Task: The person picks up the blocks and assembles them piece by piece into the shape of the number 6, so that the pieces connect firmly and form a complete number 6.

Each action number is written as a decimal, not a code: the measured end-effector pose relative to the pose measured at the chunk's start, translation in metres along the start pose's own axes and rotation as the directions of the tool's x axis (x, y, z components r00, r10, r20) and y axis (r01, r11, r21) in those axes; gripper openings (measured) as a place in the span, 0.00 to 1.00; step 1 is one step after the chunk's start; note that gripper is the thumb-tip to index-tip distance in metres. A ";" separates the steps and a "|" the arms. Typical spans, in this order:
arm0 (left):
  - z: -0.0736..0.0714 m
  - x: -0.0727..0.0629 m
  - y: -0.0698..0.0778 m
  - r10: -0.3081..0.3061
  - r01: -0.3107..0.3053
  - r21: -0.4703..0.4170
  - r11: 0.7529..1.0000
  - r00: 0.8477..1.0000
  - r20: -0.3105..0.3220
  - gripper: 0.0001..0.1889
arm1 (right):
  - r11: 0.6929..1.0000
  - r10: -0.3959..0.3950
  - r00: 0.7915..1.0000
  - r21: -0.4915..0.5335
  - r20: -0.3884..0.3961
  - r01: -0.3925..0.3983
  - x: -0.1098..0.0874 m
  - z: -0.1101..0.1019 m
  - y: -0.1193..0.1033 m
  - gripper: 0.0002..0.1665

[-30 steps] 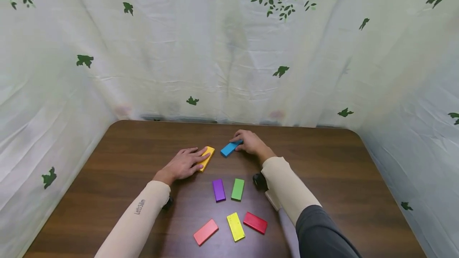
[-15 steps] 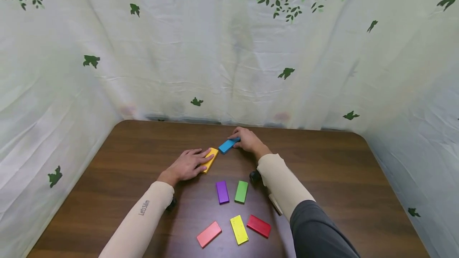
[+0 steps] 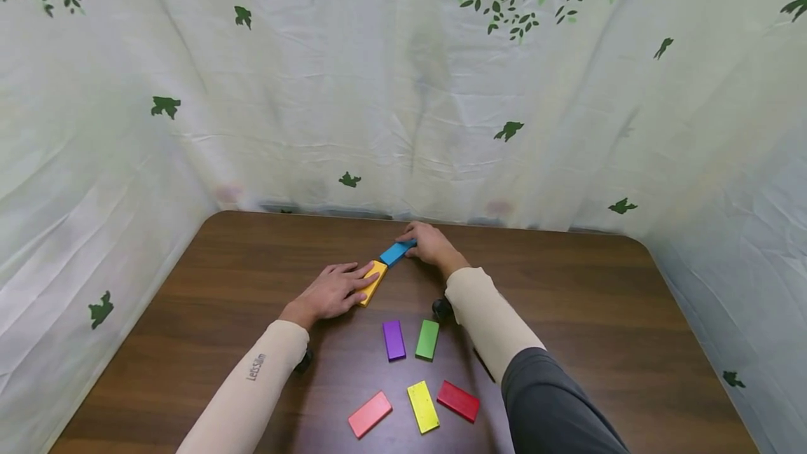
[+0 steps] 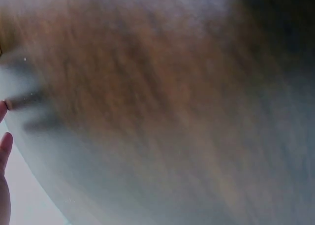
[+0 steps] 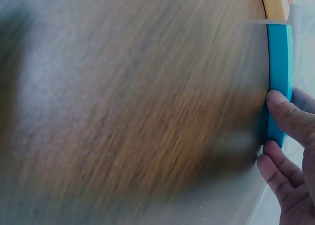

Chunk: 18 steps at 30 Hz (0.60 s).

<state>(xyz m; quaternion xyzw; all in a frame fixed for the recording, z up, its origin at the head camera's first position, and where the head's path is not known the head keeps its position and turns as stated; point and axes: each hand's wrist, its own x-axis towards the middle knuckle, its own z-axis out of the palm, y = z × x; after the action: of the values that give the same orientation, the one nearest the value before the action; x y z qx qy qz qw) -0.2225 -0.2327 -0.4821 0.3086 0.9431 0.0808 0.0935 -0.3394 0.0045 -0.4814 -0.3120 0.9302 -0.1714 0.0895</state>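
Observation:
My left hand (image 3: 330,293) rests on a yellow-orange rectangular block (image 3: 380,270), its fingers lying fairly straight across the top. Only a couple of its fingertips (image 4: 5,144) enter the left wrist view at the left edge. My right hand (image 3: 431,244) pinches the far end of a blue block (image 3: 395,253) between thumb and fingers. In the right wrist view the thumb presses one side of the blue block (image 5: 278,57). Its free end sits very close to the yellow-orange block (image 5: 274,3), at an angle to it.
Nearer on the brown wooden table (image 3: 567,314) lie purple (image 3: 394,340), green (image 3: 426,340), pink (image 3: 370,414), yellow (image 3: 423,407) and red (image 3: 458,401) blocks, spaced apart. A white curtain (image 3: 378,90) with leaf prints hangs behind the table's back edge.
The right hand has slid the blue block leftward, closing most of the gap to the yellow-orange block. The left hand stays on its block; the head view has shifted slightly.

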 end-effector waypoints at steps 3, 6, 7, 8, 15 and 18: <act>0.000 0.000 0.000 -0.003 0.003 -0.004 1.000 1.000 0.003 0.27 | 1.000 -0.005 1.000 0.000 -0.003 0.005 0.001 0.000 -0.001 0.23; 0.000 0.000 0.000 -0.004 0.004 0.002 1.000 1.000 0.001 0.27 | 1.000 -0.016 1.000 0.007 -0.013 0.017 0.001 0.000 -0.002 0.23; 0.000 0.000 0.000 -0.005 0.005 0.003 1.000 1.000 0.002 0.27 | 1.000 -0.020 1.000 0.009 -0.017 0.020 0.001 0.000 -0.002 0.23; 0.000 0.000 0.000 -0.008 0.008 0.005 1.000 1.000 0.003 0.27 | 1.000 -0.024 1.000 0.008 -0.019 0.024 0.001 -0.001 -0.002 0.23; -0.003 0.000 0.001 -0.019 0.019 0.005 1.000 1.000 0.017 0.27 | 0.999 -0.032 0.999 0.004 -0.016 0.032 0.003 0.000 -0.002 0.23; -0.002 0.000 0.001 -0.016 0.016 -0.007 1.000 1.000 0.018 0.27 | 0.999 -0.033 0.999 0.008 -0.011 0.033 0.003 0.001 -0.003 0.23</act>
<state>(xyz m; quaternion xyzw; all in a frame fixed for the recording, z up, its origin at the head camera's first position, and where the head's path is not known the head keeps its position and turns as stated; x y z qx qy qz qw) -0.2219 -0.2321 -0.4802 0.3012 0.9445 0.0807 0.1035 -0.3400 0.0000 -0.4810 -0.3260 0.9247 -0.1783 0.0831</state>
